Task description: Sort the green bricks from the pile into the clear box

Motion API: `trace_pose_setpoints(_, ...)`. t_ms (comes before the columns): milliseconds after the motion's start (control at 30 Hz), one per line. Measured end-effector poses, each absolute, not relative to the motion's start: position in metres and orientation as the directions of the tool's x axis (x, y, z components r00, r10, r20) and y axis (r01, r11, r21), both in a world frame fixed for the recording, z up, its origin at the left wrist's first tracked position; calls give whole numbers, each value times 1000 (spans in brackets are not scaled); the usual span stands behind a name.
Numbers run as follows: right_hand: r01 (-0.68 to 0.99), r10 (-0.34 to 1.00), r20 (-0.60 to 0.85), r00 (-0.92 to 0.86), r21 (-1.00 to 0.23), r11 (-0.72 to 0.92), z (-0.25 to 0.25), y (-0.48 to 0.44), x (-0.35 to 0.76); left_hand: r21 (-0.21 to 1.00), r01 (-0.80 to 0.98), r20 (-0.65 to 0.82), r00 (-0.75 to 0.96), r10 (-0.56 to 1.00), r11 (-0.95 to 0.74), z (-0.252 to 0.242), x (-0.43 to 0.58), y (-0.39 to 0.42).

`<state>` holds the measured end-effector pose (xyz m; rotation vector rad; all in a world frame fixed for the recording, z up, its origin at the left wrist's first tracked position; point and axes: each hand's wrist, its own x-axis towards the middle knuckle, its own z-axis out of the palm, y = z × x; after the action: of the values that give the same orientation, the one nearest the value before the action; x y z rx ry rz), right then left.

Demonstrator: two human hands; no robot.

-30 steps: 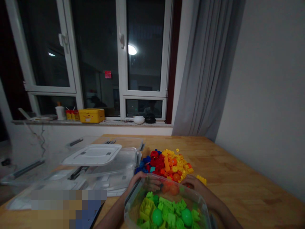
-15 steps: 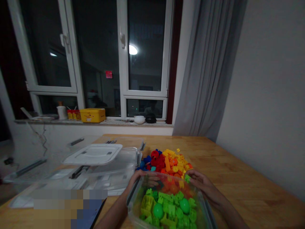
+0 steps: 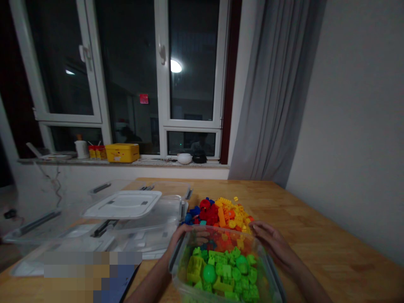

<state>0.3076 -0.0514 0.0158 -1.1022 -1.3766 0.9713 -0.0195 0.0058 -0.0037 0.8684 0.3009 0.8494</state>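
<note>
A clear plastic box (image 3: 180,283) with grey side latches stands at the table's near edge. Green building blocks (image 3: 226,270) and rounded green pieces lie inside it. My left hand (image 3: 182,232) is wrapped around the box's far left corner, its fingers partly seen through the far wall. By the far right corner is my right hand (image 3: 274,243), with nothing in it and its fingers apart. Just beyond the box spreads a pile of yellow and orange blocks (image 3: 232,213), beside red blocks (image 3: 211,213) and blue blocks (image 3: 195,212). The far wall overlaps the pile's near side.
Several more clear boxes (image 3: 164,210) crowd the table's left side, with a white lid (image 3: 124,204) on top. A dark blue flat object (image 3: 121,280), partly pixelated, lies at the front left. Bare wood (image 3: 315,235) extends to the right. A yellow container (image 3: 122,152) sits on the windowsill.
The green block that my right hand held is gone from its fingers. That hand has shifted slightly right and opened. My left hand keeps its place on the box.
</note>
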Motion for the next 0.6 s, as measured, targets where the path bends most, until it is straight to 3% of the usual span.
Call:
trace_pose_setpoints(100, 403, 914, 383, 135, -864, 302, 12, -38, 320, 776, -525, 105, 655, 749, 350, -3, -20, 5)
trace_pose_setpoints(200, 605, 885, 455, 102, -734, 308, 7, -32, 333, 786, -514, 108, 662, 742, 343, 0, -19, 4)
trace_pose_setpoints(400, 682, 929, 369, -1, -679, 271, 0, -37, 352, 798, -503, 84, 639, 765, 332, 2, -18, 2)
trace_pose_setpoints(600, 687, 945, 323, 46, -698, 205, -12, -37, 374, 791, -516, 130, 667, 734, 328, 6, -16, -1)
